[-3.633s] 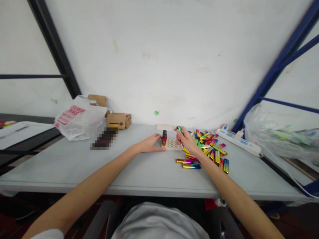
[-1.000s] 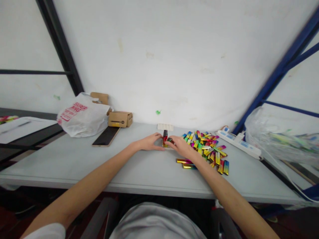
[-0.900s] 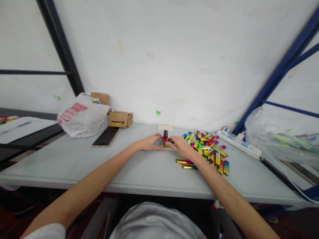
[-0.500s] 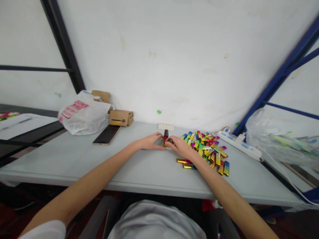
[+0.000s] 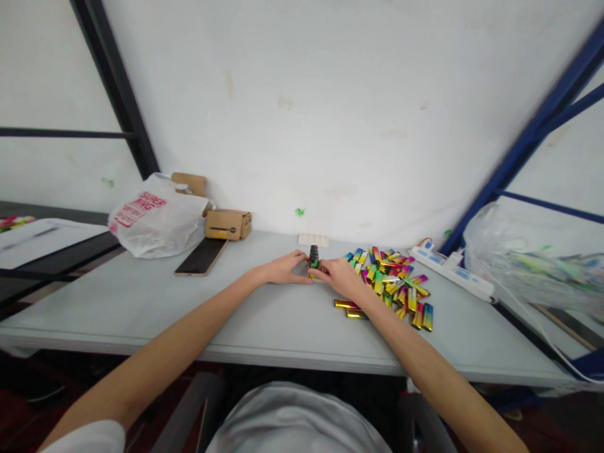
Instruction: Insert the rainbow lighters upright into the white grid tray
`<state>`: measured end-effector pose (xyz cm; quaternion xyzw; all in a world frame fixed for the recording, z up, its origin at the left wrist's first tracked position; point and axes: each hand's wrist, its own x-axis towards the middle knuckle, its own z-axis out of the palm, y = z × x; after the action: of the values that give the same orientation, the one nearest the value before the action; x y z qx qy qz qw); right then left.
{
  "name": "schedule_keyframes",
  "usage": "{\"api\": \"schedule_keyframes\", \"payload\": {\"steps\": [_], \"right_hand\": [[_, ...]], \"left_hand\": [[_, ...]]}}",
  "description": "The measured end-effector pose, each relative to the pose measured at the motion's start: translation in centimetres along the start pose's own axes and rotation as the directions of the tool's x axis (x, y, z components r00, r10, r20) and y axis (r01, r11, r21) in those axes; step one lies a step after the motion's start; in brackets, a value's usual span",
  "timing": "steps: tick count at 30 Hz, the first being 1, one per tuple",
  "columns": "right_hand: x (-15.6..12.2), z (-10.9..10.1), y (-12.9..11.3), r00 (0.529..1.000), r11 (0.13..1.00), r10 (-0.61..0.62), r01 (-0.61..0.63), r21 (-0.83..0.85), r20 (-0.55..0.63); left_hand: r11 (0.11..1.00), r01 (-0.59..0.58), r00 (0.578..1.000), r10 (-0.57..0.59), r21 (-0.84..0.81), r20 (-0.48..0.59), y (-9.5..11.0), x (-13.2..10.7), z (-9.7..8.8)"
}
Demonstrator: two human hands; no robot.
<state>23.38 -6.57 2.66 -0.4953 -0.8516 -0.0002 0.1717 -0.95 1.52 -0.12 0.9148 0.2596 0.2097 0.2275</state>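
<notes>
A short row of lighters (image 5: 314, 254) with black tops stands upright on the grey table (image 5: 264, 327), running away from me. My left hand (image 5: 286, 268) curves around the row's left side, its thumb at the near end and fingers toward the far end. At the near end, my right hand (image 5: 337, 275) pinches a shiny green-and-gold lighter (image 5: 312, 273), which its fingers partly cover. What the row stands in is mostly hidden by the hands. Right of and partly behind my right hand lies a loose pile of shiny multicoloured lighters (image 5: 389, 277).
A pale slotted strip (image 5: 313, 240) lies at the wall. On the left are a white plastic bag (image 5: 158, 217), a small cardboard box (image 5: 228, 224) and a phone (image 5: 202, 257). A power strip (image 5: 453, 272) and a clear plastic bag (image 5: 533, 258) are at the right.
The lighter in my right hand was tilted beside the row; now it is upright at the near end. My left hand has stayed in place.
</notes>
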Motion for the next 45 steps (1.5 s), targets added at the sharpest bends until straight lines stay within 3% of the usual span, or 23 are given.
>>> {"api": "schedule_keyframes", "payload": {"steps": [5, 8, 12, 17, 24, 30, 34, 37, 40, 45], "right_hand": [[-0.9, -2.0, 2.2, 0.997, 0.956, -0.072, 0.063, 0.286, 0.021], [-2.1, -3.6, 3.7, 0.983, 0.907, -0.107, 0.034, 0.419, 0.151], [-3.3, -4.8, 4.9, 0.923, 0.875, -0.153, -0.039, 0.482, 0.352], [-3.4, -4.5, 5.0, 0.900, 0.866, -0.186, -0.040, 0.498, 0.395], [-3.4, -4.6, 4.4, 0.951, 0.850, -0.137, -0.031, 0.526, 0.278], [-3.0, -4.3, 3.7, 0.978, 0.723, -0.073, -0.083, 0.686, 0.195], [-2.4, -3.8, 3.5, 0.998, 0.800, 0.021, -0.050, 0.597, 0.055], [-2.0, -3.3, 3.6, 0.991, 0.855, 0.106, -0.049, 0.516, -0.081], [-1.8, -2.6, 3.5, 0.961, 0.852, 0.204, -0.079, 0.517, -0.189], [-1.5, -1.6, 3.2, 0.933, 0.844, 0.278, -0.123, 0.523, -0.229]], "left_hand": [[0.998, 0.054, 0.998, -0.054, 0.023, 0.008, 0.2, 0.0, 0.0], [0.997, 0.068, 0.997, -0.069, 0.035, 0.021, 0.3, -0.1, -0.1], [0.996, 0.077, 0.996, -0.079, 0.033, 0.038, 0.4, -0.1, -0.1], [0.998, 0.052, 0.998, -0.053, 0.036, 0.014, 0.4, -0.2, -0.1], [0.998, 0.045, 0.999, -0.045, 0.042, 0.001, 0.4, -0.2, -0.2], [0.997, 0.048, 0.999, -0.048, 0.058, 0.001, 0.5, -0.2, 0.0], [0.996, 0.053, 0.999, -0.053, 0.068, -0.005, 0.6, -0.2, 0.0], [0.996, 0.046, 0.999, -0.044, 0.075, -0.018, 0.9, -0.2, 0.1], [0.994, 0.057, 0.998, -0.054, 0.093, -0.037, 1.2, -0.1, 0.3], [0.989, 0.077, 0.993, -0.064, 0.129, -0.102, 1.4, 0.2, 1.1]]}}
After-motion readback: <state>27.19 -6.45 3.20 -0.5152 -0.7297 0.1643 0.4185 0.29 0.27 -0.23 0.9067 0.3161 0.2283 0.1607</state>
